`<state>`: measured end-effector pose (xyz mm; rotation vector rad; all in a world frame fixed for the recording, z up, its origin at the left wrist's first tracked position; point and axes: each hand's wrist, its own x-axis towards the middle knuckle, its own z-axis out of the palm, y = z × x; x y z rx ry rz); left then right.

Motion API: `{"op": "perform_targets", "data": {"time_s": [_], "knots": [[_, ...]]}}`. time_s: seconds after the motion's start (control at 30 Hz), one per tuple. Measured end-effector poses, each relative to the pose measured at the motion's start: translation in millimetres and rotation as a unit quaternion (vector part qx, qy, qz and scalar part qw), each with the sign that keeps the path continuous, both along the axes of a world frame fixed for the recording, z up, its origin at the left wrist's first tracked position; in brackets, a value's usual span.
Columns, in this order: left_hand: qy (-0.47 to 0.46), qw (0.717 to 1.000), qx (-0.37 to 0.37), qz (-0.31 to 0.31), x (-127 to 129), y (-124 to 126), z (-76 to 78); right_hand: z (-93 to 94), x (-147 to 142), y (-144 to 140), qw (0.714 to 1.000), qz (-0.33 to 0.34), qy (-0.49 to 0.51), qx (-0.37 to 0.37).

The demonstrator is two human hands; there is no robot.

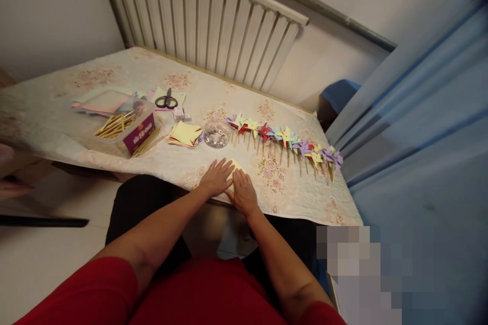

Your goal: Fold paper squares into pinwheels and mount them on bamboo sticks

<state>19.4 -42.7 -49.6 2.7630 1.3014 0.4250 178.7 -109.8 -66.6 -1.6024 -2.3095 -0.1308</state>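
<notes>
yellow paper [237,165] lies under the left hand [217,177] and right hand [243,192], both pressed flat, fingers spread.

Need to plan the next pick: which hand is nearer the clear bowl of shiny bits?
Left. The left hand lies just below the clear bowl; the right hand sits lower and farther right, both on the yellow paper.

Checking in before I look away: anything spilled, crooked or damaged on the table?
Nothing stands out. Both hands press flat on a yellow paper sheet; the pinwheels lie in an orderly row, and the scissors rest on paper.
</notes>
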Motion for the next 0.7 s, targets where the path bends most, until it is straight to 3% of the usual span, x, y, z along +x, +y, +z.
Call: {"op": "perform_targets", "data": {"time_s": [0.7], "knots": [[0.003,1.0,0.004,-0.001,-0.2,-1.4,2.0,1.5,-1.2,-0.9,1.0,-0.002,0.009,0.003]]}}
